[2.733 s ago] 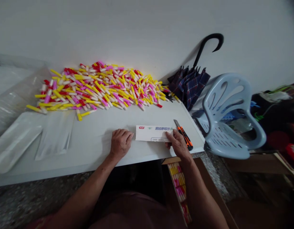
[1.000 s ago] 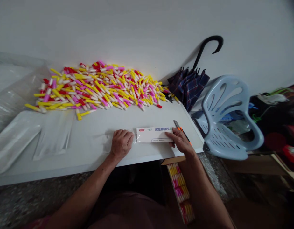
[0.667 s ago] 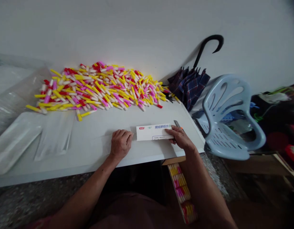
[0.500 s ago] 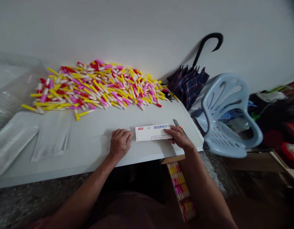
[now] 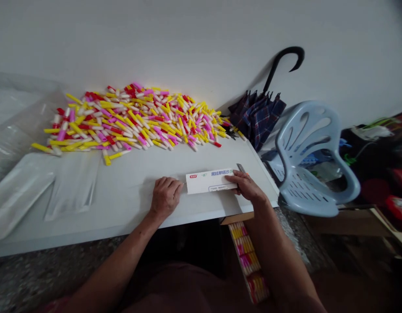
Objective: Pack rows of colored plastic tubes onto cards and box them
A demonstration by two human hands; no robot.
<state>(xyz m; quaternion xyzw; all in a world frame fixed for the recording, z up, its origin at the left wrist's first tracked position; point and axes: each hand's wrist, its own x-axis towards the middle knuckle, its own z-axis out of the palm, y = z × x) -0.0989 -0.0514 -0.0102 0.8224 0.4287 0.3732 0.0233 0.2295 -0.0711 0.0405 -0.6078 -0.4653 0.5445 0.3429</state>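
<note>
My right hand grips the right end of a flat white printed packet, with the thumb on top and fingers underneath. The packet bears a small red logo and purple lettering, and is held just above the white table. Just off the packet's left end, my left hand is closed with its fingers curled; what they hold, if anything, is too small to make out. A utility knife lies behind my right hand, partly covered by it. Farther back is a big heap of small plastic tubes in white with yellow, pink and red.
Clear plastic sleeves and a plastic bag lie at the left. An open carton holding rows of tubes stands below the table's front edge. At the right are a folded plaid umbrella and a light-blue chair.
Almost nothing differs. The view has shifted slightly, and both hands and the packet keep nearly the same places.
</note>
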